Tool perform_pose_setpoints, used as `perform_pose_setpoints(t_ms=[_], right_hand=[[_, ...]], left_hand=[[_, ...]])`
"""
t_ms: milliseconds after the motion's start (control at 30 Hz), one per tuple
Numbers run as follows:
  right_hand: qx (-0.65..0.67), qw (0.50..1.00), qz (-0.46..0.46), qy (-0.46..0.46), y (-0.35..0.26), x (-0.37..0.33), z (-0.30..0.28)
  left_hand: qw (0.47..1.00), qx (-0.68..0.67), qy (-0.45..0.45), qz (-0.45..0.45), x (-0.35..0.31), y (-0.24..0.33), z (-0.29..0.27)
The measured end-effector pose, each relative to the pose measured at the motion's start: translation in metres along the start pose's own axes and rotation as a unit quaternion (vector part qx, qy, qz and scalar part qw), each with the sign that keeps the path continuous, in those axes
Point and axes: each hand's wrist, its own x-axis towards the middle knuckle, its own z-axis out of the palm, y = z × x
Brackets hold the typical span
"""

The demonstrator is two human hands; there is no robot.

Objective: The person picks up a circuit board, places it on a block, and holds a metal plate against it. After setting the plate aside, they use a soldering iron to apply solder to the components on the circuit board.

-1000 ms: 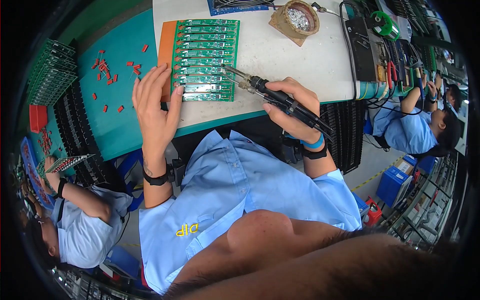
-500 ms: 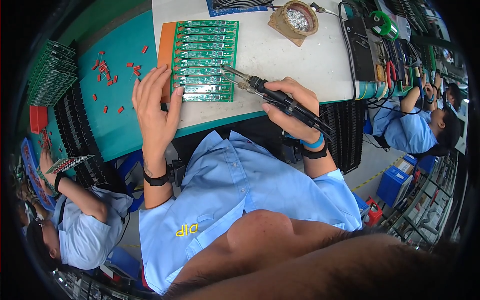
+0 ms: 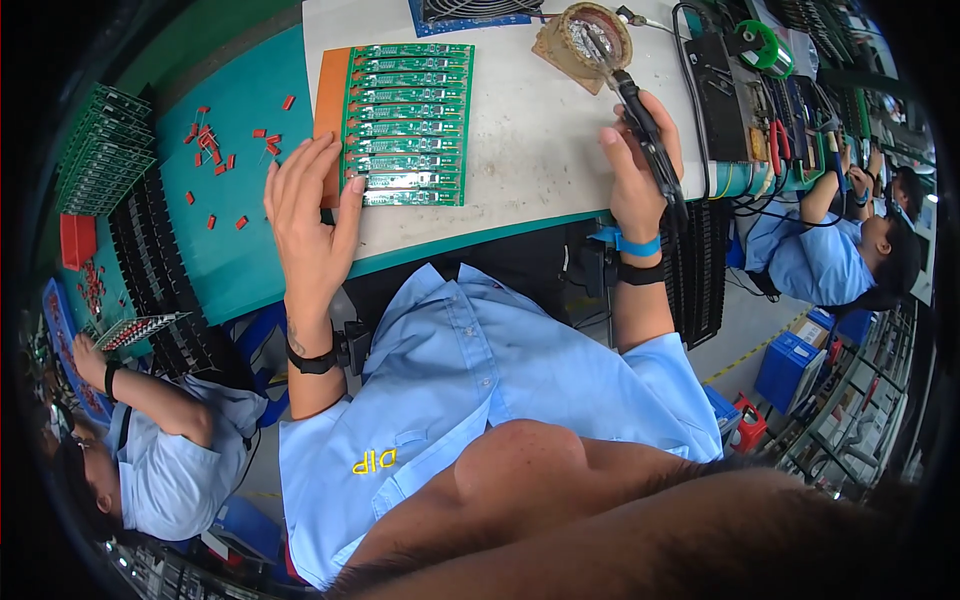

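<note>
My left hand (image 3: 306,205) lies with fingers stretched over the orange board (image 3: 332,90), its thumb at the lower left of a green circuit board panel (image 3: 410,130). The panel is made of several narrow strips with small parts on them and rests on the orange board. In my right hand (image 3: 636,190) is a black soldering iron (image 3: 648,130), held by its handle. The iron's metal tip reaches into a round brown pot (image 3: 624,40) of silvery scraps at the back of the table; whether it touches them I cannot tell.
Loose red components (image 3: 208,140) are scattered on the green mat (image 3: 255,90) at left. Farther left stand a rack of green boards (image 3: 105,150) and a red bin (image 3: 76,238). A solder spool (image 3: 765,50) and hand tools are at right. Co-workers sit on both sides.
My right hand has carried the soldering iron from the circuit panel up and right to the pot. My left hand has stayed in place. The left co-worker's hand has shifted slightly.
</note>
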Motion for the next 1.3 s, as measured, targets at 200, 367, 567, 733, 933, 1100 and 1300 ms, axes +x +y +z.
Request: perform_pose_setpoints(t_ms=[200, 367, 567, 733, 933, 1100, 1300], right_hand=[[-0.062, 0.989, -0.03, -0.132, -0.023, -0.031, 0.006], [-0.065, 0.972, -0.049, -0.22, -0.03, -0.037, 0.016], [-0.028, 0.971, -0.103, -0.214, -0.019, -0.037, 0.026], [-0.045, 0.972, -0.089, -0.213, -0.022, -0.036, 0.03], [-0.019, 0.955, -0.171, -0.243, -0.021, -0.02, 0.066], [-0.108, 0.941, -0.219, -0.233, -0.02, -0.011, 0.087], [-0.119, 0.941, -0.207, -0.24, -0.016, -0.011, 0.094]], left_hand=[[1.0, 0.005, -0.005, -0.008, 0.0, -0.002, 0.0], [1.0, 0.002, -0.01, -0.014, -0.002, 0.0, -0.001], [0.999, 0.028, -0.022, 0.0, -0.002, 0.002, -0.002], [0.994, 0.086, -0.056, 0.037, 0.002, 0.016, -0.008], [0.986, 0.113, -0.101, 0.075, 0.024, 0.04, -0.002], [0.982, 0.121, -0.115, 0.09, 0.032, 0.041, 0.008], [0.98, 0.119, -0.141, 0.076, 0.034, 0.042, 0.008]])
